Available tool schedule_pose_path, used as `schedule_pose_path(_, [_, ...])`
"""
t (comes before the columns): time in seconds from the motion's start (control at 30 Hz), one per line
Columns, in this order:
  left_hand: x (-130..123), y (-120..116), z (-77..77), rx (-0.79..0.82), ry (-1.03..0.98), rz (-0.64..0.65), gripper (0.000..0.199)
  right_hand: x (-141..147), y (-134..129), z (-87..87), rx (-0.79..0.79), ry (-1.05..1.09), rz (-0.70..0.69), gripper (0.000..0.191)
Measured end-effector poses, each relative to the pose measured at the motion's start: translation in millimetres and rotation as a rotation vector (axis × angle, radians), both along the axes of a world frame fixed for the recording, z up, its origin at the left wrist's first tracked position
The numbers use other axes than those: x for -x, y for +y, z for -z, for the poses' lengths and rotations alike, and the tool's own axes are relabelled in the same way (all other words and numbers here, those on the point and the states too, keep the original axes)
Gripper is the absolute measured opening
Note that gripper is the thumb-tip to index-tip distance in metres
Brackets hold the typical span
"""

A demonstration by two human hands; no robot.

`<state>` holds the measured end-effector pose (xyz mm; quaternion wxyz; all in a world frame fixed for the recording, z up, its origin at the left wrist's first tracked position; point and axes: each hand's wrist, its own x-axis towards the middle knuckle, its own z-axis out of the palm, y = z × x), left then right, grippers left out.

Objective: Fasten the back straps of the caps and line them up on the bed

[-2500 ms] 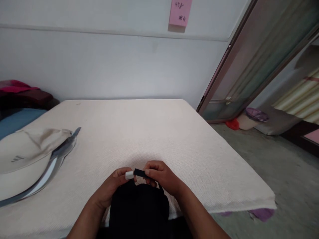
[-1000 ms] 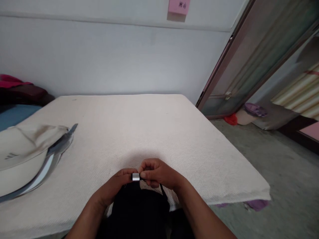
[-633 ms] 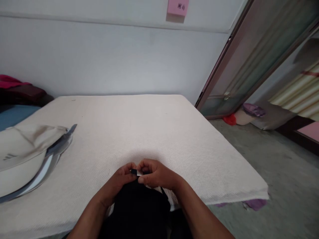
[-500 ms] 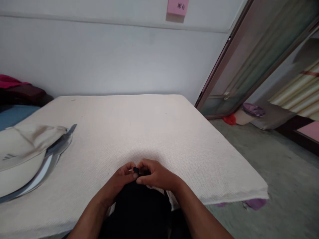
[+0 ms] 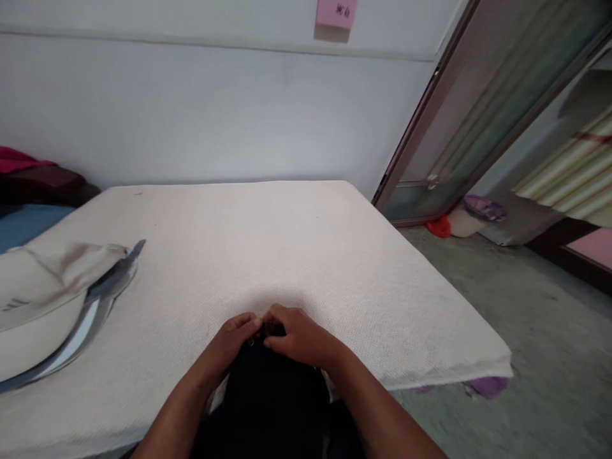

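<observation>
Both my hands meet in front of me over the near edge of the white-covered bed. A black fabric piece (image 5: 277,395) with a rounded outline lies below them; it merges with other dark cloth, so its exact kind is unclear. My left hand (image 5: 239,335) pinches the top edge of this piece, where a small shiny ring-like bit (image 5: 251,342) shows. Beside it, my right hand (image 5: 291,331) is closed with bent fingers on the same edge, its thumb on the near side. The part between the fingertips is dark and mostly hidden.
A beige cap (image 5: 43,287) and a clear-and-grey visor (image 5: 98,306) lie on the bed cover (image 5: 239,236) at left. Darker bundles (image 5: 43,182) stand behind. A white wall rises at the back. On the right floor are a bin (image 5: 471,220) and a red bag (image 5: 438,226).
The short black strap end that stood up between my fingertips is lower and less visible now. My left fingers have shifted slightly and the ring-like bit has come into sight.
</observation>
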<state>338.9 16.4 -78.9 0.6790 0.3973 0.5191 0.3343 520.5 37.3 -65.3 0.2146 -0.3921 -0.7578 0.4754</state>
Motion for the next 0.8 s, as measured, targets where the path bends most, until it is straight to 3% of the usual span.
schedule_pose_path(0.37, [-3,-4,1.7,0.091,-0.141,0.042,0.021,-7,3,2.0,0.131,0.054,-0.012,0.019])
schedule_pose_path(0.8, [-1,-7,1.3,0.050,-0.135,0.043,0.014,-11,8,1.9,0.256,0.193,-0.052,0.022])
